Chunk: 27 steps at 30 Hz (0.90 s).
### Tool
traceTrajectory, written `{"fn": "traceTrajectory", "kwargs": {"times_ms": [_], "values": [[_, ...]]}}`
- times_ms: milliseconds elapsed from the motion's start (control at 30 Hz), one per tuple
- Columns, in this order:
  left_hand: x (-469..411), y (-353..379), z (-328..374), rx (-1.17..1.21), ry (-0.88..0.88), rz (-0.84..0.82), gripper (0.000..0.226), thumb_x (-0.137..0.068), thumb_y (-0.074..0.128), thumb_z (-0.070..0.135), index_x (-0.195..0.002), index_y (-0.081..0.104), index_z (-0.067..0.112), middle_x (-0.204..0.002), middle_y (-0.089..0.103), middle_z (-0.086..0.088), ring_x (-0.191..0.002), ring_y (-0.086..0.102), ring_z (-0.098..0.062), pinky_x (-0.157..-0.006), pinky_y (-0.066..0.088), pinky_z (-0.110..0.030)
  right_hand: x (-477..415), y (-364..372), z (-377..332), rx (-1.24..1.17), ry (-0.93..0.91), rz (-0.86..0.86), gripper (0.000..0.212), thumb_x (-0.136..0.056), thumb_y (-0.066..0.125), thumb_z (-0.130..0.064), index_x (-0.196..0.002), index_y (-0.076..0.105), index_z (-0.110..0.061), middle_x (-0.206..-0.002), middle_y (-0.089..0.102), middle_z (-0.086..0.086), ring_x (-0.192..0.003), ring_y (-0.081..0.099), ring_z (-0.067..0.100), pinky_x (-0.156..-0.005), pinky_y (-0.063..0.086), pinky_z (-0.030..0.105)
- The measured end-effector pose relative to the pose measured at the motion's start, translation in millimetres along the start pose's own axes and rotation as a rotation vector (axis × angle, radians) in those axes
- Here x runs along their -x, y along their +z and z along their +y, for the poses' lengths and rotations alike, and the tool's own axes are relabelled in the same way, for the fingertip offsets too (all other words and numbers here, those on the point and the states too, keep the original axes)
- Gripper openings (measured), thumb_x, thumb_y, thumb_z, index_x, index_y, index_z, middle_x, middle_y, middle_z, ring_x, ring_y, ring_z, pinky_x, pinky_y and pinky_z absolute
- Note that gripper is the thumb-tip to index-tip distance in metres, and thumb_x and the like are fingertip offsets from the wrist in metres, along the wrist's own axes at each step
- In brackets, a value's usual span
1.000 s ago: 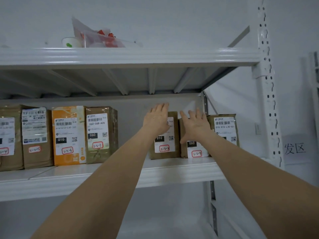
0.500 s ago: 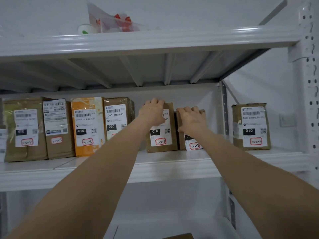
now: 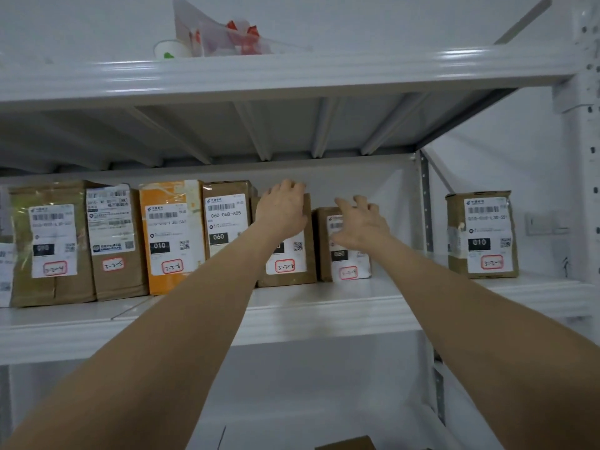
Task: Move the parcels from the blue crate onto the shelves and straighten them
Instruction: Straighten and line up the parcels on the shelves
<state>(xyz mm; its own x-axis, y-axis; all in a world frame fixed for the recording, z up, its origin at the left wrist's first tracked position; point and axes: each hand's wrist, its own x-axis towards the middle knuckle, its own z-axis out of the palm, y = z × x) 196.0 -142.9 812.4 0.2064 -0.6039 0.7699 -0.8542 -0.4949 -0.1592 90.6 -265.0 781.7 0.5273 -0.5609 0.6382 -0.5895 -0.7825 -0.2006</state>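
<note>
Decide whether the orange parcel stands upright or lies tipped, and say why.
Upright. The orange parcel stands on its narrow end on the shelf, with its long sides near vertical.

Our left hand point(image 3: 281, 213) covers the upper label of the taller brown parcel point(image 3: 285, 278), its fingertips out of sight behind that parcel's top edge. Our right hand point(image 3: 361, 226) hides much of the label on the shorter brown parcel point(image 3: 322, 254), whose red-framed tag point(image 3: 348, 273) is too blurred to read. The left edge cuts off 1 parcel point(image 3: 5, 274), the bottom edge crops a brown box point(image 3: 345, 444), and the top shelf's lip point(image 3: 292, 76) hides the base of a cup point(image 3: 167, 48).
</note>
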Motion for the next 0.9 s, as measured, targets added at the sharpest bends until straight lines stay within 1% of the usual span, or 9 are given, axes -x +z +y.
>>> {"fn": "traceTrajectory", "kwargs": {"times_ms": [100, 200, 333, 433, 533, 600, 700, 800, 900], "values": [[-6.1, 0.6, 28.0, 0.064, 0.040, 0.046, 0.065, -0.087, 0.059, 0.020, -0.145, 0.030, 0.016, -0.142, 0.039, -0.009, -0.131, 0.039, -0.027, -0.103, 0.038, -0.040, 2.8, -17.0, 5.4, 0.079, -0.019, 0.154, 0.083, -0.080, 0.066, -0.038, -0.149, 0.021, -0.030, -0.154, 0.015, 0.012, -0.141, 0.017, 0.034, -0.111, 0.024, 0.049], [-12.3, 2.1, 63.5, 0.110, 0.058, 0.010, 0.064, -0.087, 0.059, 0.020, -0.145, 0.031, 0.016, -0.144, 0.037, -0.007, -0.132, 0.037, -0.026, -0.104, 0.037, -0.039, 7.7, -42.5, 36.5, 0.139, 0.031, 0.263, 0.081, -0.081, 0.064, -0.039, -0.149, 0.021, -0.028, -0.156, 0.012, 0.012, -0.144, 0.008, 0.035, -0.114, 0.015, 0.052], [-16.4, 5.7, 104.2, 0.110, 0.057, -0.066, 0.060, -0.090, 0.055, 0.023, -0.144, 0.030, 0.014, -0.145, 0.036, -0.010, -0.132, 0.036, -0.029, -0.105, 0.034, -0.041, 17.8, -68.8, 96.5, 0.161, 0.172, 0.336, 0.086, -0.081, 0.065, -0.046, -0.149, 0.017, -0.025, -0.159, 0.000, 0.014, -0.146, -0.003, 0.037, -0.115, 0.006, 0.055], [-19.2, 10.5, 121.3, 0.072, 0.025, -0.116, 0.065, -0.089, 0.056, 0.025, -0.146, 0.027, 0.013, -0.147, 0.033, -0.011, -0.134, 0.033, -0.031, -0.109, 0.029, -0.043, 24.5, -73.8, 133.1, 0.151, 0.301, 0.323, 0.098, -0.078, 0.066, -0.056, -0.152, 0.009, -0.027, -0.159, -0.013, 0.014, -0.144, -0.010, 0.042, -0.113, 0.001, 0.061], [-22.6, 16.1, 127.0, 0.034, -0.014, -0.146, 0.067, -0.089, 0.057, 0.027, -0.145, 0.025, 0.012, -0.148, 0.032, -0.013, -0.136, 0.029, -0.031, -0.112, 0.023, -0.046, 23.6, -71.6, 152.6, 0.062, 0.401, 0.239, 0.103, -0.073, 0.069, -0.062, -0.151, 0.008, -0.035, -0.158, -0.018, 0.014, -0.143, -0.009, 0.047, -0.109, 0.005, 0.067], [-23.6, 21.0, 126.5, -0.002, -0.044, -0.187, 0.068, -0.089, 0.056, 0.030, -0.146, 0.022, 0.013, -0.149, 0.031, -0.014, -0.138, 0.028, -0.032, -0.113, 0.020, -0.049, 21.3, -66.8, 159.2, -0.005, 0.455, 0.186, 0.096, -0.072, 0.072, -0.059, -0.148, 0.018, -0.036, -0.157, -0.009, 0.015, -0.140, 0.007, 0.049, -0.107, 0.015, 0.067], [-22.5, 27.7, 122.7, -0.055, -0.083, -0.253, 0.068, -0.091, 0.054, 0.033, -0.147, 0.021, 0.013, -0.147, 0.033, -0.015, -0.137, 0.031, -0.034, -0.113, 0.017, -0.054, 17.4, -54.3, 163.6, -0.089, 0.459, 0.196, 0.078, -0.071, 0.076, -0.042, -0.137, 0.035, -0.031, -0.147, 0.011, 0.013, -0.123, 0.033, 0.043, -0.097, 0.036, 0.054], [-22.5, 30.6, 116.5, -0.051, -0.068, -0.247, 0.063, -0.090, 0.054, 0.032, -0.145, 0.028, 0.015, -0.144, 0.037, -0.014, -0.134, 0.035, -0.034, -0.113, 0.022, -0.052, 9.3, -41.1, 154.3, -0.140, 0.423, 0.228, 0.073, -0.070, 0.076, -0.041, -0.131, 0.038, -0.029, -0.144, 0.015, 0.012, -0.120, 0.033, 0.041, -0.091, 0.039, 0.049], [-24.4, 30.3, 109.7, -0.026, -0.049, -0.237, 0.057, -0.091, 0.053, 0.028, -0.143, 0.032, 0.019, -0.143, 0.040, -0.010, -0.132, 0.038, -0.031, -0.112, 0.027, -0.049, -1.2, -21.9, 126.7, -0.184, 0.384, 0.225, 0.078, -0.068, 0.078, -0.053, -0.131, 0.037, -0.032, -0.145, 0.014, 0.011, -0.124, 0.032, 0.040, -0.094, 0.039, 0.050]]}}
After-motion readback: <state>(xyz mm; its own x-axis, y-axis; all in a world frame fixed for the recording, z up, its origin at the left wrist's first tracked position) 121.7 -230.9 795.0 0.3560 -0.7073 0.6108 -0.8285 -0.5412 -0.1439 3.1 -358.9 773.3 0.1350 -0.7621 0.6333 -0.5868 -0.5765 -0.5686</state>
